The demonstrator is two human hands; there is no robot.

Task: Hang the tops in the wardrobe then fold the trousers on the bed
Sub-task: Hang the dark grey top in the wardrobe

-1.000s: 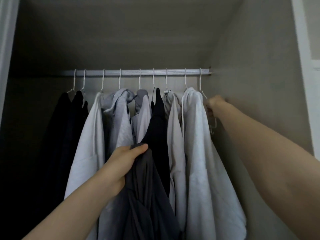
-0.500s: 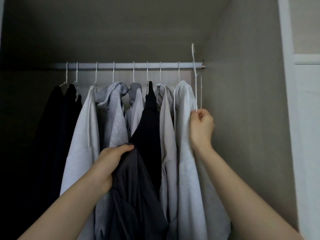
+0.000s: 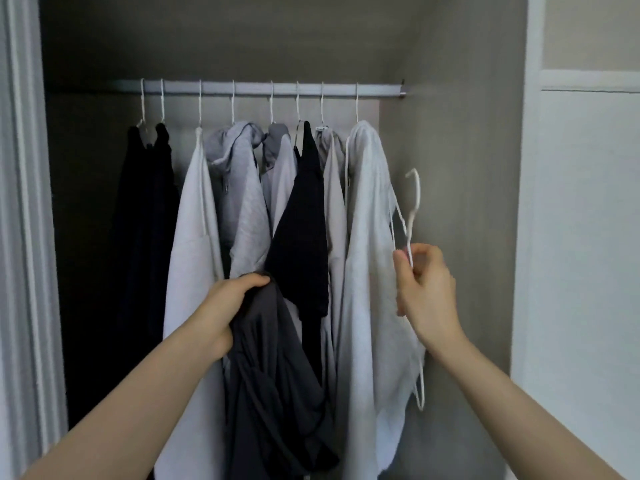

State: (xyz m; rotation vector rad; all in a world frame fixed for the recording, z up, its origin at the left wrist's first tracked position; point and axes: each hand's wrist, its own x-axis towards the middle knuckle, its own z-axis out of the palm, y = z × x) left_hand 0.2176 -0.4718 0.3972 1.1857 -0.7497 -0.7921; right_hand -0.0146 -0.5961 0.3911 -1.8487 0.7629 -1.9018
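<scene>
Dark grey top (image 3: 277,358) gripped in left hand (image 3: 225,306), right hand (image 3: 426,289) pinching white hanger (image 3: 412,216), no legible writing

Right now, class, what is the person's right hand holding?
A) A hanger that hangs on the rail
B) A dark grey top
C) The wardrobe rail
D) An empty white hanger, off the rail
D: the right hand pinches a bare white hanger whose hook is well below the rail, while the left hand grips the dark grey top.
</scene>
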